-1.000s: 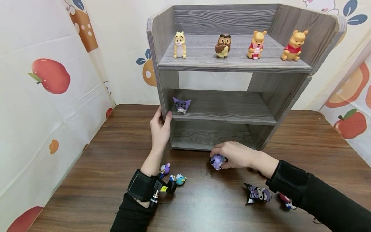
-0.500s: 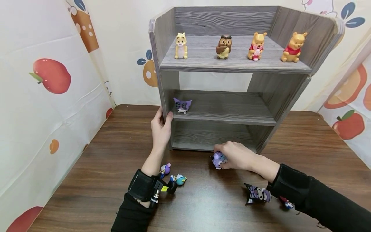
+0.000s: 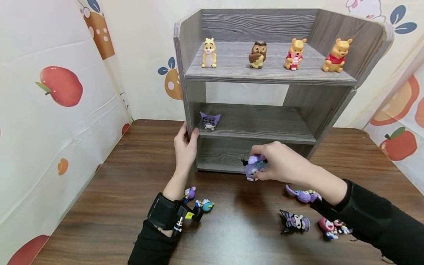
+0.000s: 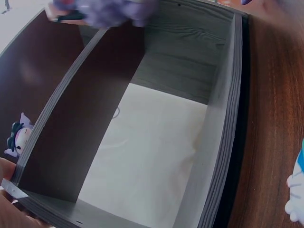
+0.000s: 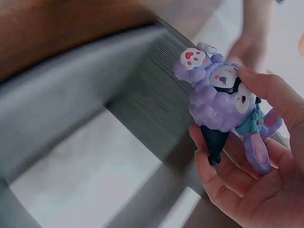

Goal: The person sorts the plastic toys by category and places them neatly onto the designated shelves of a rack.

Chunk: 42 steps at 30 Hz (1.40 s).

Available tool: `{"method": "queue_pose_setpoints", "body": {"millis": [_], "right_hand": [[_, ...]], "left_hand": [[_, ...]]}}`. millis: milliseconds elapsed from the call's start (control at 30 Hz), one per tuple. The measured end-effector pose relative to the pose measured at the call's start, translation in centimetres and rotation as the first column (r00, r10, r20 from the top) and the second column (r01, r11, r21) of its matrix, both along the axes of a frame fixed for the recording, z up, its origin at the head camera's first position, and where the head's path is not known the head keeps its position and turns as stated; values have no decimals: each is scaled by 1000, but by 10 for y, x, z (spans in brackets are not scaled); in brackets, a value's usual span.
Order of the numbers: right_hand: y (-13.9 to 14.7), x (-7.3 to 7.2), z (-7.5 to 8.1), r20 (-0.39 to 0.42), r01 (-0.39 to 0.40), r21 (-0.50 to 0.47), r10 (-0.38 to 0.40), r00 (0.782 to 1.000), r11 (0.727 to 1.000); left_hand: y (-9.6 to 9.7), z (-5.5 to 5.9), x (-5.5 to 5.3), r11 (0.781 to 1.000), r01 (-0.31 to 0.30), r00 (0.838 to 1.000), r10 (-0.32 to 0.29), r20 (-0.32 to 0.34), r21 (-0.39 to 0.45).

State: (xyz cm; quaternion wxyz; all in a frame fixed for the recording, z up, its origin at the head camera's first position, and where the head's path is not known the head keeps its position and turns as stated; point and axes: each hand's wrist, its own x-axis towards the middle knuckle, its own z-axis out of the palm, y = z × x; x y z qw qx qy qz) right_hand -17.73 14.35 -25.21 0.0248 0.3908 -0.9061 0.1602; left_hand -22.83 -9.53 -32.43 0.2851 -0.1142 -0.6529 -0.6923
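Note:
My right hand (image 3: 285,162) pinches a fluffy lilac figurine (image 3: 254,168) with long ears and a black pointed tip, in front of the shelf's lowest level. In the right wrist view the thumb presses the lilac figurine (image 5: 216,102) and the fingers curl beneath it. At the grey wooden shelf (image 3: 251,77), my left hand (image 3: 185,149) grips the left side panel at middle-board height, thumb in front. Just beside that thumb, a purple-eared figurine (image 3: 209,120) stands at the left end of the middle board. The left wrist view shows it too, near the fingertips.
On the top board stand a yellow rabbit figurine (image 3: 209,53), an owl (image 3: 257,54) and two bear figurines. Lying on the brown table (image 3: 232,228) are a black-and-purple figurine (image 3: 294,221), a lilac one (image 3: 304,195), red-and-white ones (image 3: 328,227) and small ones by the left wrist.
My right hand has lifted the lilac figurine off the table and raised it toward the shelf. Figurines under the right forearm have come into view. The left hand keeps its grip.

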Motion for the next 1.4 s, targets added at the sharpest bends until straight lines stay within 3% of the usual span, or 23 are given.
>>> {"method": "queue_pose_setpoints", "body": {"millis": [233,467,800,1033,1300,1400], "right_hand": [[-3,-3,40,-123,-31,-17,29,992,999],[-9,-15,66,-189,14,-28,-19,982,1000],[-23,-43,59,-237,156,-63,-166,957,986],[-29,-61,58,-165,208,-39,-212,963,977],[-35,-70,62,-128,196,-28,-198,972,980],[-37,-73,64,-105,189,-17,-190,976,982]], "left_hand": [[0,1,0,1000,-12,1000,12,-5,-4],[-1,2,1,1000,-8,1000,8,-17,-14],[1,1,1,999,-25,1000,25,2,-32],[1,2,2,999,-25,1000,25,12,-26],[4,21,19,999,-14,999,16,49,-41],[4,20,18,999,-15,998,17,53,-46]]}}
